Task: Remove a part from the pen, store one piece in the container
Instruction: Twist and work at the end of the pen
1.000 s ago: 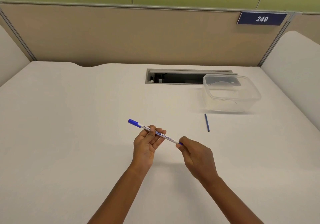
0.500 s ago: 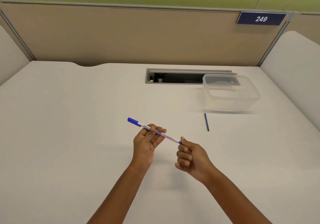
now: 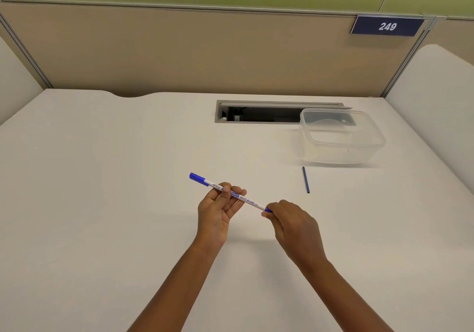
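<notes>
The pen point(image 3: 230, 194) is held well short of the container point(image 3: 341, 136), its capped end pointing away from that box. The left hand point(image 3: 218, 211) grips the barrel; the right hand point(image 3: 292, 224) (nearer the container) pinches the blue end tip, probably the part to pull.

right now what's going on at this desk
A person holds a marker pen above the desk. The left hand grips its white barrel, and the fingers of the right hand pinch the blue end piece at the near end. The blue cap sits on the far end. A thin blue stick lies on the desk near the clear container, in which nothing shows.
</notes>
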### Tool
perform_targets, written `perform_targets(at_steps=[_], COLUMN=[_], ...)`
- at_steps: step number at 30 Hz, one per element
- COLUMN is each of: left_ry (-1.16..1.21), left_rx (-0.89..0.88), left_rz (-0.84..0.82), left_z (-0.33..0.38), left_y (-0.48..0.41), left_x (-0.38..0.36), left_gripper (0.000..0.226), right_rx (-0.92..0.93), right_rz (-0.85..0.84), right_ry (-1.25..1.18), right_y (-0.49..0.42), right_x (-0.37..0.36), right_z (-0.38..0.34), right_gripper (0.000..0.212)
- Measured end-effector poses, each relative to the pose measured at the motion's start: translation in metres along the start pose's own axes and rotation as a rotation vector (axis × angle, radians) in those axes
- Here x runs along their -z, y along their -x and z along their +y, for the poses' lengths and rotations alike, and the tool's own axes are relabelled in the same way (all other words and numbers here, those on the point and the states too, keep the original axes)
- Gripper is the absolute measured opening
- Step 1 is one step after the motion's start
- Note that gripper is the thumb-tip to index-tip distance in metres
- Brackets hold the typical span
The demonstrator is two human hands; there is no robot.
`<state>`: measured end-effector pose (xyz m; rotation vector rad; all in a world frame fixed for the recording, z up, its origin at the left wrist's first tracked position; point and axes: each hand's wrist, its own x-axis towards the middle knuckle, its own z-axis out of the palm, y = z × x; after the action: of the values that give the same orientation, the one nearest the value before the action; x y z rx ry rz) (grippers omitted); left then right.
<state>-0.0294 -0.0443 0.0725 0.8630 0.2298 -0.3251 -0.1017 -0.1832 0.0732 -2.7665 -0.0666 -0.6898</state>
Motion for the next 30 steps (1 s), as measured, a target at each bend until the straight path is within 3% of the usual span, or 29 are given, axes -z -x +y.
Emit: perform_targets(at_steps=[2,5,8,12,14,16,20,25,30], left_ry=[0.004,0.002,-0.007,-0.033,-0.041,-0.03,-0.008,-0.005,-0.007], left_rx=[0.004,0.004,-0.005,-0.028,-0.034,-0.032,-0.029,-0.028,-0.021], left_rz=[0.001,-0.006,-0.022,-0.035,-0.04,-0.041,-0.008,0.0,0.005], left_z=[-0.001,-0.002,-0.002,-0.002,-0.002,-0.003,-0.001,-0.002,-0.004], left_y=[0.0,-0.001,-0.002,-0.001,-0.001,-0.001,-0.002,-0.002,0.0], left_x=[0.001,0.002,0.002,0.001,0.001,0.0,0.001,0.003,0.002], left_gripper=[0.018,0.018,0.019,0.018,0.018,0.017,0.017,0.017,0.017], right_rx=[-0.042,-0.336,-0.691,-1.248,-1.359,-1.319,-0.961,-0.473,-0.117], right_rz=[-0.029,-0.192,-0.326,-0.528,-0.573,-0.572,-0.409,-0.248,-0.12], right_ry=[-0.081,-0.37,-0.921,-1.731,-1.926,-1.861,-1.112,-0.649,-0.248], right_y=[0.0,-0.003,-0.011,-0.019,-0.02,-0.021,-0.017,-0.005,-0.001], right_x=[0.0,-0.003,0.001,0.004,0.005,0.004,0.001,0.0,-0.002], right_z=[0.0,-0.002,-0.004,-0.004,-0.005,-0.006,-0.007,-0.001,0.0], right_gripper=[0.012,0.028,0.041,0.044,0.046,0.048,0.054,0.019,0.016])
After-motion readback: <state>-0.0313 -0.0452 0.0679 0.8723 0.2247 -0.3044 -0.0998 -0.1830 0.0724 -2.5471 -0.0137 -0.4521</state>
